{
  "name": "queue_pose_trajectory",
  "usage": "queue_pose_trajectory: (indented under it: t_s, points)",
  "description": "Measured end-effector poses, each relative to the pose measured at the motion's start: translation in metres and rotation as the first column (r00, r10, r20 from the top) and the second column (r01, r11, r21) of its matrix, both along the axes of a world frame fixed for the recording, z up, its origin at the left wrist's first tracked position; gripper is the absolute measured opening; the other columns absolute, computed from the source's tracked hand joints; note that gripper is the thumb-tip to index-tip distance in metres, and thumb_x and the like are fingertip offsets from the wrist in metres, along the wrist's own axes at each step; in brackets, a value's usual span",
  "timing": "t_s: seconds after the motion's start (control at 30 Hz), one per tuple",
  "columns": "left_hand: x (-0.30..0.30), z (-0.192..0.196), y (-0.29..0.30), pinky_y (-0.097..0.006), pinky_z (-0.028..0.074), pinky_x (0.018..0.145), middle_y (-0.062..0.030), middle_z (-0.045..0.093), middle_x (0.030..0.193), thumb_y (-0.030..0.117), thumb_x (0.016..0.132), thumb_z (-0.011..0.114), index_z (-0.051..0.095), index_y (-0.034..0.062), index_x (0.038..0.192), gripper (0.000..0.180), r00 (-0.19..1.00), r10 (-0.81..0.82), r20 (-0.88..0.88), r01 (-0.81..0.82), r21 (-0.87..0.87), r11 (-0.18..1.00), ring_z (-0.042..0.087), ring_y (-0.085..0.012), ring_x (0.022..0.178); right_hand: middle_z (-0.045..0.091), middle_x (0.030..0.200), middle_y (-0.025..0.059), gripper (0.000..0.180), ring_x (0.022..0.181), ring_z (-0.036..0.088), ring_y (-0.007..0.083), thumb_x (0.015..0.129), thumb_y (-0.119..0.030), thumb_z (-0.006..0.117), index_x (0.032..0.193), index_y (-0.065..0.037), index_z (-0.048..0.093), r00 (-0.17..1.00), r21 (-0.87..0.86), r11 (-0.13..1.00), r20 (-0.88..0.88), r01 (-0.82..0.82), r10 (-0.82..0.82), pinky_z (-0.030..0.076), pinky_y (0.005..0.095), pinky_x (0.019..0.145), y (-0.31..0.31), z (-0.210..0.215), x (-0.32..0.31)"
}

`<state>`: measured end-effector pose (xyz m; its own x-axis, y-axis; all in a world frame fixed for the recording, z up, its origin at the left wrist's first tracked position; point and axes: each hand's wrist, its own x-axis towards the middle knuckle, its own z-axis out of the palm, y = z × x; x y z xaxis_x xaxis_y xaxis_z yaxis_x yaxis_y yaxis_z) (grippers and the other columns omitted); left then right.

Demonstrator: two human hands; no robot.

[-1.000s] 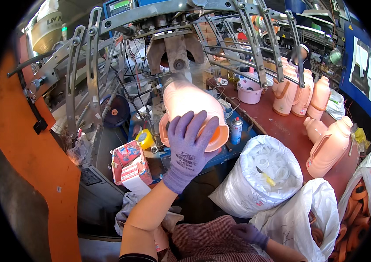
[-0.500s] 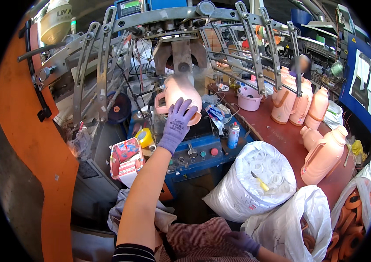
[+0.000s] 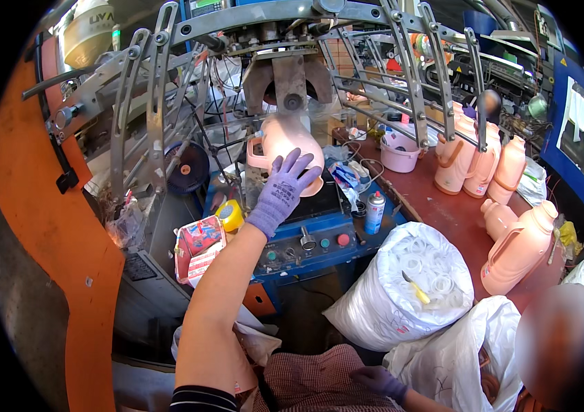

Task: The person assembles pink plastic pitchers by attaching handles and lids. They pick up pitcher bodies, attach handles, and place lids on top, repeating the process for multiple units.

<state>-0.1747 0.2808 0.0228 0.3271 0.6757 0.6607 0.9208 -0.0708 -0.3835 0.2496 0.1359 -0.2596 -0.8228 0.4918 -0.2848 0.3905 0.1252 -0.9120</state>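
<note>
Left hand (image 3: 283, 187): in a purple knit glove; fingers spread over the near end of the pink flask, touching it and not wrapped round it.
Right hand (image 3: 380, 381): in a purple glove, low in front of the body beside the checked cloth (image 3: 316, 378); partly hidden, so cannot tell whether clenched or loose.
Pink flask (image 3: 289, 139): lying at a slant in the machine, wider end toward the person, handle on its left side; far end up by the metal block (image 3: 289, 82).
Frame: grey slotted bars (image 3: 257, 29) arching above the flask and down on both sides.
Control panel (image 3: 299, 248): blue, below the flask, with a silver knob, one red button and green ones.
Spray can (image 3: 374, 213): blue and white, upright, right of the panel.
Yellow object (image 3: 229, 215): rounded, left of the flask, behind the red and white box (image 3: 199, 240).
Table (image 3: 415, 189): dark red, at right.
Standing flasks (image 3: 454, 163): pink, at least three, grouped on the table.
Front flask (image 3: 520, 247): pink, near the table edge, another partly hidden behind.
Tub (image 3: 399, 151): pink, on the table.
Open sack (image 3: 374, 295): white, filled with clear rings; yellow-handled knife (image 3: 420, 292) on top.
Second sack (image 3: 436, 357): white, just beside the first.
</note>
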Motion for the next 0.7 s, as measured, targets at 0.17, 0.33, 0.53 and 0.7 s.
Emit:
queue_pose_trajectory:
  t_s: [0.17, 0.33, 0.53, 0.7]
  points:
    - [0.0, 0.001, 0.0, -0.05, 0.036, 0.106, -0.0101, 0.047, 0.138, 0.002, 0.07, 0.069, 0.054, 0.0202, 0.126, 0.06, 1.0, -0.015, -0.021, 0.015, 0.008, 1.0, 0.041, -0.0358, 0.134, 0.073, 0.111, 0.0097, 0.033, 0.102, 0.067, 0.0145, 0.098, -0.027, 0.061, 0.12, -0.004, 0.068, 1.0, -0.001, 1.0, -0.014, 0.006, -0.006, 0.051, 0.0306, 0.094, 0.004, -0.004, -0.007]
    - [-0.002, 0.001, -0.001, -0.05, 0.036, 0.106, -0.0101, 0.048, 0.137, 0.002, 0.07, 0.069, 0.054, 0.02, 0.126, 0.06, 0.999, -0.001, -0.048, 0.001, 0.005, 1.0, 0.042, -0.0361, 0.133, 0.073, 0.112, 0.0106, 0.034, 0.103, 0.067, 0.0154, 0.097, -0.028, 0.061, 0.12, -0.004, 0.068, 0.999, -0.031, 0.999, 0.044, -0.011, 0.013, 0.051, 0.031, 0.094, 0.005, -0.002, -0.011]
    - [0.0, 0.002, -0.001, -0.05, 0.037, 0.105, -0.0099, 0.049, 0.136, 0.003, 0.07, 0.069, 0.055, 0.0195, 0.124, 0.058, 0.999, -0.03, -0.043, 0.03, 0.012, 0.999, 0.043, -0.036, 0.132, 0.073, 0.112, 0.0108, 0.034, 0.102, 0.068, 0.0157, 0.097, -0.027, 0.06, 0.121, -0.003, 0.068, 0.999, -0.005, 0.999, 0.028, -0.044, 0.044, 0.051, 0.0312, 0.094, 0.006, -0.016, -0.014]
    - [0.003, 0.008, -0.003, -0.05, 0.038, 0.104, -0.0096, 0.049, 0.135, 0.0, 0.068, 0.069, 0.055, 0.0183, 0.123, 0.059, 0.998, -0.048, -0.037, 0.048, -0.003, 0.999, 0.042, -0.0362, 0.133, 0.073, 0.108, 0.0135, 0.032, 0.1, 0.069, 0.0175, 0.098, -0.027, 0.06, 0.118, -0.004, 0.069, 0.999, 0.051, 0.998, -0.027, -0.028, 0.03, 0.052, 0.0318, 0.092, 0.008, -0.012, -0.024]
